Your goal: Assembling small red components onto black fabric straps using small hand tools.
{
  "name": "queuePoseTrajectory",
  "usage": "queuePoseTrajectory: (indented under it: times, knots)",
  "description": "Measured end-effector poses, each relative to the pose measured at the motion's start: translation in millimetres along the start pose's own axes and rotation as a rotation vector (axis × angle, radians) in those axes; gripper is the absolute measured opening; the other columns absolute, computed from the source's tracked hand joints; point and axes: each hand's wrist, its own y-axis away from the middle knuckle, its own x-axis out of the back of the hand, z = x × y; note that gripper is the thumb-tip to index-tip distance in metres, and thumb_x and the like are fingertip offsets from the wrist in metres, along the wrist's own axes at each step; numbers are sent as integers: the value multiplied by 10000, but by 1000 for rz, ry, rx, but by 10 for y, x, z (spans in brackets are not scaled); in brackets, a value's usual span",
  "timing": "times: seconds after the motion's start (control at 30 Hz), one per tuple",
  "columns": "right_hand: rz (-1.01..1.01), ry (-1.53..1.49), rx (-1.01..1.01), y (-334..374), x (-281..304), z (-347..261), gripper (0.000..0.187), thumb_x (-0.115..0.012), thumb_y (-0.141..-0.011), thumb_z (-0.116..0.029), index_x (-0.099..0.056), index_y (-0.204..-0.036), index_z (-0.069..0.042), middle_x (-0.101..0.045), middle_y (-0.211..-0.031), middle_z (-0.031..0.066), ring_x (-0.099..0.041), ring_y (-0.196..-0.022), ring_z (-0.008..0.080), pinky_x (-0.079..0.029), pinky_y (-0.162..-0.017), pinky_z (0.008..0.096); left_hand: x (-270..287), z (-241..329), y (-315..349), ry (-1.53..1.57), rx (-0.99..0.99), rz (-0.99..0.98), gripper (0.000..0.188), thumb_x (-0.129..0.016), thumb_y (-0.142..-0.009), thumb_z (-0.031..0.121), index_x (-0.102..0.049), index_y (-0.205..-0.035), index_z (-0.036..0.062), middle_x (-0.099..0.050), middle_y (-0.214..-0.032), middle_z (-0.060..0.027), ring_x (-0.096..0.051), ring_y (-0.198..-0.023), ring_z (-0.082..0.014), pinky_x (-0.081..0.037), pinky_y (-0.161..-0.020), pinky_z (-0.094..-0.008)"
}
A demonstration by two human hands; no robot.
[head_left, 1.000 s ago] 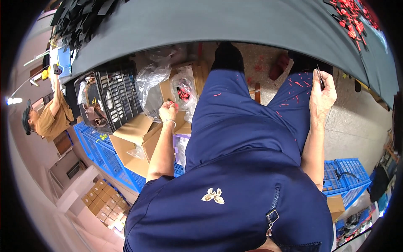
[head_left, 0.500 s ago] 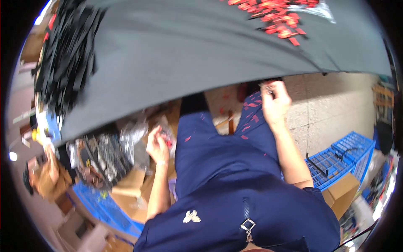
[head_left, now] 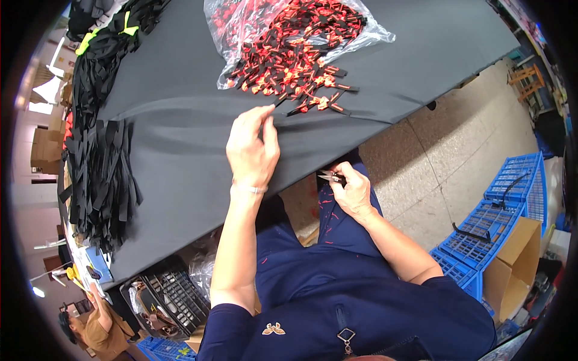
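My left hand (head_left: pixel 251 147) reaches over the grey-black table, its fingertips at the near edge of a pile of small black strips with red-orange pieces (head_left: pixel 295 72). Thumb and fingers are a little apart, and the fingertips come close to the end of one black strip. Whether they touch it I cannot tell. Below the table edge, over my thigh, my right hand (head_left: pixel 352 191) is closed round a small pair of thread snips (head_left: pixel 330 176), blades pointing left. Bits of red thread (head_left: pixel 328 219) lie on my dark blue trousers.
A clear plastic bag (head_left: pixel 232 36) lies open under the pile. Bundles of black straps (head_left: pixel 105 180) hang over the table's left side. Blue plastic crates (head_left: pixel 481 234) and a cardboard box (head_left: pixel 512 271) stand at the right. Another person (head_left: pixel 99 325) is at the far left.
My left hand has risen from beside my lap to the pile on the table. My right hand, with the snips, sits lower and further left in view. The view has shifted, showing more of the table.
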Motion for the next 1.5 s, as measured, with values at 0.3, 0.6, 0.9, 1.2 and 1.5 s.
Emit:
queuePoseTrajectory:
  times: [0.3, 0.6, 0.9, 1.2, 1.5]
  knots:
    - [-8, -40, 22, 0, 40, 57, 168, -636, -711, -17, -554, -852, -56, -623, -710, 123, -638, -661, 301, -494, -578, 369, -372, -274, -248, -303, -53, -122, 108, -668, -810, 176, -669, -877, 91, -626, -867, -70, -622, -810, -263, -505, -721, -351]
    - [-38, -22, 7, 38, 24, 15, 157, -634, -725, -39, -555, -857, -63, -628, -718, 122, -641, -668, 306, -497, -582, 379, -164, -343, -267, -81, 269, -179, 92, -571, -893, 142, -601, -869, 58, -633, -783, -136, -629, -648, -292, -514, -622, -368]
    - [-130, -177, -104, 156, 33, -128, 125, -651, -778, -25, -604, -894, -34, -658, -746, 91, -648, -674, 175, -500, -616, 288, 549, 94, 683, 1092, 1007, -252, 185, -590, -914, 132, -609, -1030, -10, -644, -815, -51, -595, -640, -75, -545, -606, -213]
    - [-86, 93, 225, 399, 403, -853, 304, -756, -763, -70, -604, -1022, -20, -640, -869, 72, -612, -740, 158, -511, -639, 273, 674, 365, 1279, 1123, 1073, -288, 161, -591, -898, 91, -630, -990, -35, -654, -791, -61, -593, -612, -74, -538, -594, -213]
    - [23, 257, 473, 331, 314, -827, 358, -791, -693, -167, -616, -982, -48, -653, -772, 42, -583, -624, 200, -463, -566, 297, 627, 415, 1291, 1084, 1025, -335, 193, -611, -897, 120, -632, -992, -46, -654, -768, -80, -599, -591, -84, -532, -561, -221]
